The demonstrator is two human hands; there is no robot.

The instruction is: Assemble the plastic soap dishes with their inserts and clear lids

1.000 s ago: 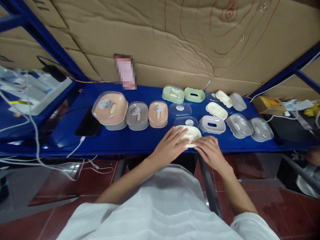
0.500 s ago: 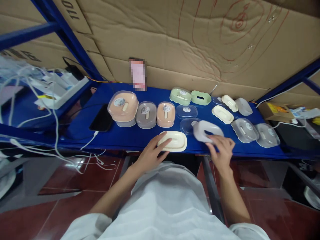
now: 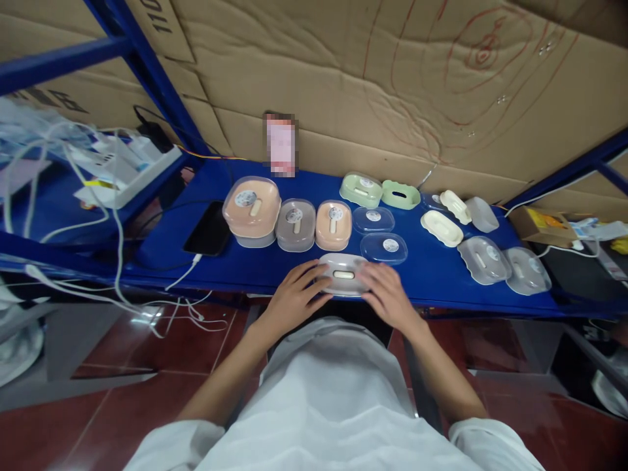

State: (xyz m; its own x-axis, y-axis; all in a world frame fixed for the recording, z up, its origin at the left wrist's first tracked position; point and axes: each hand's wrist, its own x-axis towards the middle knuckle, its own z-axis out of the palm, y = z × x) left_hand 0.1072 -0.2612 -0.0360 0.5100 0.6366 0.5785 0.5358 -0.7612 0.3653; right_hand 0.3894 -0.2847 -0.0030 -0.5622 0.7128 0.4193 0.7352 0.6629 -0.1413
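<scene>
At the table's front edge a grey, oval plastic shell with a slot sits over a cream base, together looking like a soap dish (image 3: 343,275). My left hand (image 3: 296,297) grips its left end, fingers bent over the rim. From the other side my right hand (image 3: 390,294) has its fingers on the right end. Cream shows through the slot; the hands hide both ends of the dish. Just behind it lie a clear lid (image 3: 377,248) with a round sticker and a second clear lid (image 3: 367,221).
To the left stand lidded peach boxes (image 3: 252,212), a grey box (image 3: 296,226) and a black phone (image 3: 207,229). Green pieces (image 3: 360,190) are at the back. Cream trays (image 3: 441,228) and grey boxes (image 3: 485,260) lie right. White cables (image 3: 169,307) hang over the front left edge.
My right hand has brought the grey shell left and down onto the cream base. Both hands are now on the dish's ends. The clear lid behind is uncovered.
</scene>
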